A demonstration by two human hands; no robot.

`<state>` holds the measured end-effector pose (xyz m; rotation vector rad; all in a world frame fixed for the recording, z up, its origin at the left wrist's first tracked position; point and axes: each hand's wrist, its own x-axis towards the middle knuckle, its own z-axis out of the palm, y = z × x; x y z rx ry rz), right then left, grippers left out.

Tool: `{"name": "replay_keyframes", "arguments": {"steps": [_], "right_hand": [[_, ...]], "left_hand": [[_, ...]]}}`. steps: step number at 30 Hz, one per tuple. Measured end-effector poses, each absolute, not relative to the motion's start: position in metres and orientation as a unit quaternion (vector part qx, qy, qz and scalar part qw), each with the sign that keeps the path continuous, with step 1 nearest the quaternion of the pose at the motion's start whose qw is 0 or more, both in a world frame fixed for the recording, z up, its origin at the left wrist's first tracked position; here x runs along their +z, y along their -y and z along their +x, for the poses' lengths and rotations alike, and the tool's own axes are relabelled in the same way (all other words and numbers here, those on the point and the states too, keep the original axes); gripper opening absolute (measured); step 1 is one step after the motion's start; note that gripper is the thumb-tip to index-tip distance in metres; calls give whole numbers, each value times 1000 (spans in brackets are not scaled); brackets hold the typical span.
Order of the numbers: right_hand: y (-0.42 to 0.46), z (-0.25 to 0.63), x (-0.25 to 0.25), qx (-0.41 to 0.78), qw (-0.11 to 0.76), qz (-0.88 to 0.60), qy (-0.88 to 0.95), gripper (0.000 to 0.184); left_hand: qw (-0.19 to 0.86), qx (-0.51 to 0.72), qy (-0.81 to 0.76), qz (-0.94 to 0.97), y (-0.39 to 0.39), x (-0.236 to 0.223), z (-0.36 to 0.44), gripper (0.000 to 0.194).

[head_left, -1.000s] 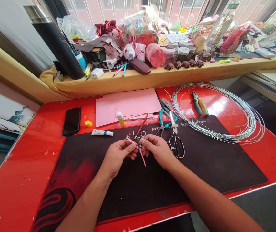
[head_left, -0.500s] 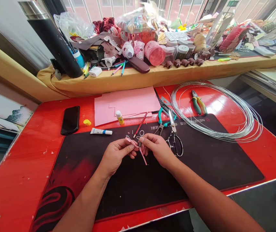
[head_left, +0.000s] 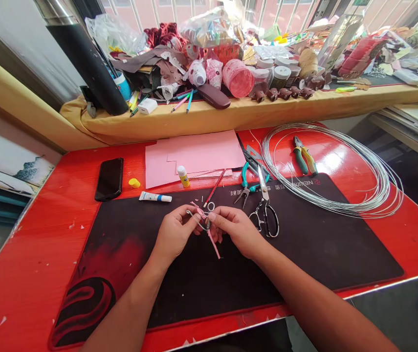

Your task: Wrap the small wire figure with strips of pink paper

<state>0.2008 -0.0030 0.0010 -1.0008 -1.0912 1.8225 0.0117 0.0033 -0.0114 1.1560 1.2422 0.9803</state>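
Left hand (head_left: pixel 175 233) and right hand (head_left: pixel 235 232) both narrow, fingertips pinching a bent silver wire (head_left: pixel 195 217) with a pink paper strip (head_left: pixel 213 243) dangling below, held together just above a black desk mat (head_left: pixel 297 274). Just beside the right hand, black-handled scissors (head_left: pixel 266 215) on the mat; beyond them, teal-handled pliers (head_left: pixel 244 176) next to a coil of steel wire (head_left: pixel 331 168).

We could not see how the thin wire (head_left: pixel 196 218) met the pink paper strip (head_left: pixel 213 243), because the left hand (head_left: pixel 175 233) and right hand (head_left: pixel 235 232) hid the join. Both forearms (head_left: pixel 322 305) ran off the bottom edge, the black flask (head_left: pixel 84 63) was cut off at the top, and any lettering on the jars (head_left: pixel 280 78) was too small to read.
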Motion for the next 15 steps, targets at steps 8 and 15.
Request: {"name": "replay_keyframes", "arguments": {"steps": [8,15], "right_hand": [[-1,206,3,682,436,-436,394,42],[1,204,1,674,435,-447,395,43]], "left_hand": [[540,404,-538,506,-1,-7,9,39],[536,414,-551,488,-3,-8,6,29]]}}
